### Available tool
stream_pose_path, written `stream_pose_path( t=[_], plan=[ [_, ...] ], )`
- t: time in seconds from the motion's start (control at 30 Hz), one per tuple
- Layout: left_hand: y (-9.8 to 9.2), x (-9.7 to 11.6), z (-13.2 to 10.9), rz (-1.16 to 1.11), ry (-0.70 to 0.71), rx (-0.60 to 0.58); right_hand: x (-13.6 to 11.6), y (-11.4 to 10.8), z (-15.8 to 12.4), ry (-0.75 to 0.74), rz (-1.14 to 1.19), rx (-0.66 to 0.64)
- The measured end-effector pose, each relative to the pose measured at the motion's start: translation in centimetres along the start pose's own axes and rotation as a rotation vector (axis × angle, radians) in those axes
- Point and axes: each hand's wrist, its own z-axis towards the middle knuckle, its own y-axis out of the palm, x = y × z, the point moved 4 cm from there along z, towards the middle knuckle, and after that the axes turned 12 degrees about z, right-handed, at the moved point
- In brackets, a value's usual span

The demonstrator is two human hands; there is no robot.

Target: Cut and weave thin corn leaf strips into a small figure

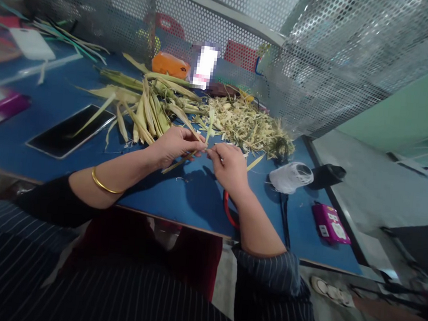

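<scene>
My left hand is closed in a pinch on several pale corn husk strips, which stick up and down past the fingers. Right beside it, the fingertips of my right hand are pressed together at the strips; what they grip is too small to make out. Beyond my left hand lies a bunch of long dried corn husks. A heap of shredded husk bits spreads behind my right hand. Under my right wrist, a red handle shows in part.
On the blue table, a white thread spool lies near a black roll. A purple packet is at the right, a dark phone at the left. An orange pack stands before the perforated metal screen.
</scene>
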Motion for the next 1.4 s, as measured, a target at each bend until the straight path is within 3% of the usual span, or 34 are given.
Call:
stream_pose_path(
  t=[0.3,0.4,0.47,0.57,0.63,0.7,0.8,0.9,0.97,1.2,1.4],
  plan=[
    [0.6,0.2,-0.1,-0.046,0.05,0.125,-1.4,0.3,0.0,-0.155,-0.07,-0.02],
    [0.5,0.1,0.0,-0.088,0.047,0.147,-0.9,0.4,0.0,-0.14,-0.044,0.003],
    [0.3,-0.1,0.2,-0.121,0.034,0.129,-0.4,0.0,0.0,-0.077,-0.011,0.078],
    [-0.3,-0.1,0.4,-0.179,-0.002,0.093,-0.2,-1.4,-0.2,-0.016,-0.034,0.308],
    [-0.5,0.0,0.4,-0.211,-0.007,0.074,-0.6,-2.4,-0.7,-0.038,-0.07,0.467],
    [-0.5,0.1,0.4,-0.23,-0.004,0.073,-1.2,-2.6,-1.1,-0.084,-0.084,0.514],
    [-0.2,0.0,0.3,-0.246,-0.003,0.073,-1.5,-1.4,-1.1,-0.077,-0.045,0.337],
    [0.3,-0.2,0.2,-0.262,0.014,0.07,-0.9,0.7,-0.7,0.075,0.114,0.1],
    [0.5,-0.3,0.1,-0.265,0.016,0.082,-0.5,1.7,-0.5,0.178,0.227,0.013],
    [0.6,-0.3,0.2,-0.242,0.057,0.159,-0.1,2.2,-0.5,0.283,0.509,-0.033],
    [0.7,-0.4,0.3,-0.228,0.072,0.229,-0.6,1.7,-0.2,0.133,0.358,-0.083]
  ],
)
